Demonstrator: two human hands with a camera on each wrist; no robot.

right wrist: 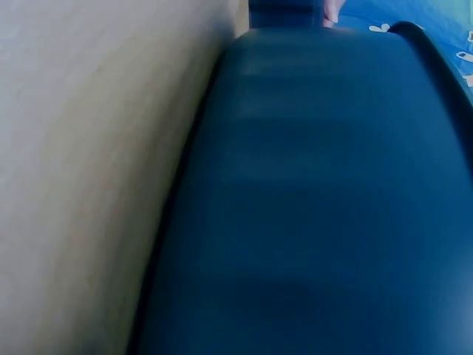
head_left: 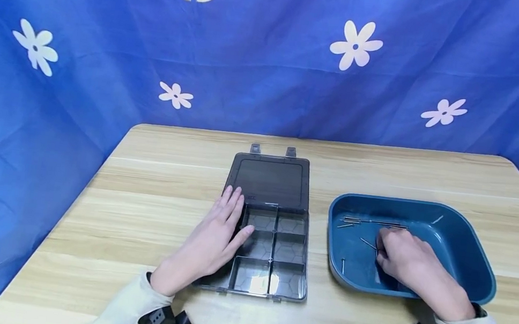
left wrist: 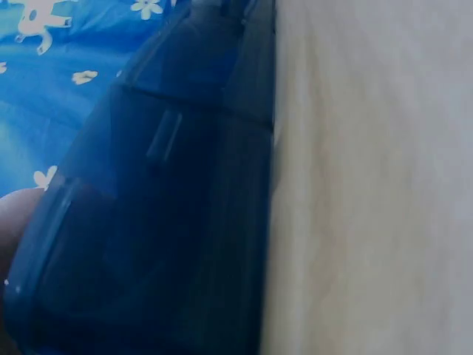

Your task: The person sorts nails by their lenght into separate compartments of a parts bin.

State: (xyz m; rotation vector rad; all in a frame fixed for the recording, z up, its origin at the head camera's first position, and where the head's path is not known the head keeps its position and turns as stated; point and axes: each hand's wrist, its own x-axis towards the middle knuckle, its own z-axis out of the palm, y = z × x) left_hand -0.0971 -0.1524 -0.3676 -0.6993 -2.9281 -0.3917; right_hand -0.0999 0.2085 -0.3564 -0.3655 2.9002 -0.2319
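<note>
My left hand (head_left: 218,238) lies with fingers extended over the left part of a dark translucent compartment box (head_left: 286,281), whose lid (head_left: 269,179) is folded back flat. The visible compartments look bare; those under the hand are hidden. Down in a blue plastic bin (head_left: 470,263), my right hand (head_left: 410,259) has its fingers curled and pinches a thin metal nail (head_left: 368,243), which sticks out to the left of the fingertips. Several similar nails (head_left: 373,222) lie along the bin's far side, and a short one (head_left: 343,266) lies near its left wall.
Light wood tabletop (head_left: 140,185) surrounds the box and the bin, with a gap between them. A blue curtain (head_left: 258,91) with white flowers hangs behind and to the sides. The bin's outer wall (right wrist: 310,207) fills much of the right wrist view.
</note>
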